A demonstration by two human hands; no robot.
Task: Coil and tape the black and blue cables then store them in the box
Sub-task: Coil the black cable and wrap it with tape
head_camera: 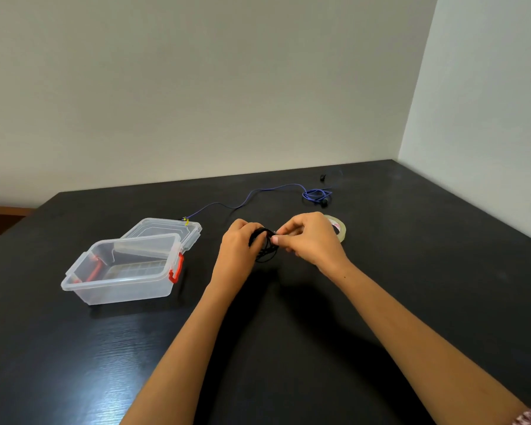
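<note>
A black cable (265, 245) is wound into a small coil at mid-table. My left hand (238, 243) grips the coil from the left. My right hand (305, 237) pinches it from the right, fingers curled. A blue cable (259, 191) lies stretched across the far side of the table, partly bunched at its right end (316, 194) with black earbuds. A roll of clear tape (339, 230) sits flat just behind my right hand, partly hidden by it. The clear plastic box (74, 283) with red latches stands open at the left.
The box's clear lid (154, 225) leans behind the box. The dark table (411, 286) ends against pale walls at the back and right. A small black piece (323, 177) lies near the far right corner.
</note>
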